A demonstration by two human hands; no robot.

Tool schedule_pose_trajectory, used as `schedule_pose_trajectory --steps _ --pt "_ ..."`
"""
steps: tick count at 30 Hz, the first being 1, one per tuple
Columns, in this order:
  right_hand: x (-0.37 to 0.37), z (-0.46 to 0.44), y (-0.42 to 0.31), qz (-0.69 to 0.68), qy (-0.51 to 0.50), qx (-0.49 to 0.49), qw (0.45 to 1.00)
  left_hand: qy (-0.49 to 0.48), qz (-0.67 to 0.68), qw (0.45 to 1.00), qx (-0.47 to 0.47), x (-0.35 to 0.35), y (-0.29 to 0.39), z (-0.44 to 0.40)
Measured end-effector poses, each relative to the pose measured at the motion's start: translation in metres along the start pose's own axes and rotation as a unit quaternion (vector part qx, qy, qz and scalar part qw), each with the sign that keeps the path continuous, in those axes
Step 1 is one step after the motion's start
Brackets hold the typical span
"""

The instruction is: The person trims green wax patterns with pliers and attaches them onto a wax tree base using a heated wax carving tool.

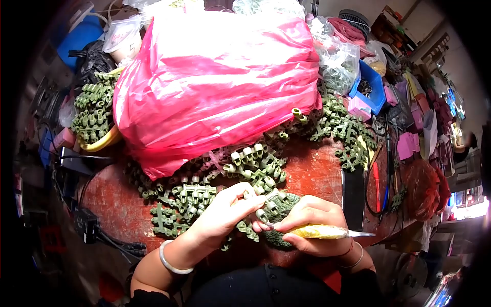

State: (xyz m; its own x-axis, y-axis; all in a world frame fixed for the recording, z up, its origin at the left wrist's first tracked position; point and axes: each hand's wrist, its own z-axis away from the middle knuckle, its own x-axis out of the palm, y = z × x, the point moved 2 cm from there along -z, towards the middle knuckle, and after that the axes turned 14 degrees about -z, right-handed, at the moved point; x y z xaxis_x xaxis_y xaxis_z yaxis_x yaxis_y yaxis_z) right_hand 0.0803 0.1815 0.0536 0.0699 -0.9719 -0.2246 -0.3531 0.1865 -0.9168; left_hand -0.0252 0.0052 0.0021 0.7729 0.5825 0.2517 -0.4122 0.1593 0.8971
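Observation:
My left hand (232,207) is closed, its thumb and fingers pinching a green moulded piece (274,203) with several short tube-like knobs. In my right hand (317,217) is a slim pointed tool (319,232), its handle wrapped in yellow and a grey spike sticking out to the right. The tool's other end meets the green piece close to my left fingertips; the exact contact is hidden. Beneath both hands lies a dark green textured pad (279,239). More green knobbed pieces (192,199) lie heaped beside and behind my left hand.
A large pink plastic bag (220,87) covers the back of the worn red table (112,197). Green pieces fill a yellow basin (102,140) at left. To the right are a blue bin (376,87), a dark flat slab (353,199), a red pen-like tool (377,187) and cables.

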Motion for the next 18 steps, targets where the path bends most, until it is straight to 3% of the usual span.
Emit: schedule_pose_trajectory --steps 6,10,18 --pt "0.004 0.0 -0.001 0.037 0.011 0.012 0.999 0.019 -0.008 1.0 0.021 0.0 0.001 -0.001" --pt "-0.007 0.005 0.007 -0.092 0.054 0.039 0.994 0.011 -0.012 1.0 0.017 0.005 0.005 0.002" --pt "-0.006 0.005 0.011 -0.143 0.062 0.099 0.983 0.003 -0.018 0.999 0.03 0.006 0.002 0.002"
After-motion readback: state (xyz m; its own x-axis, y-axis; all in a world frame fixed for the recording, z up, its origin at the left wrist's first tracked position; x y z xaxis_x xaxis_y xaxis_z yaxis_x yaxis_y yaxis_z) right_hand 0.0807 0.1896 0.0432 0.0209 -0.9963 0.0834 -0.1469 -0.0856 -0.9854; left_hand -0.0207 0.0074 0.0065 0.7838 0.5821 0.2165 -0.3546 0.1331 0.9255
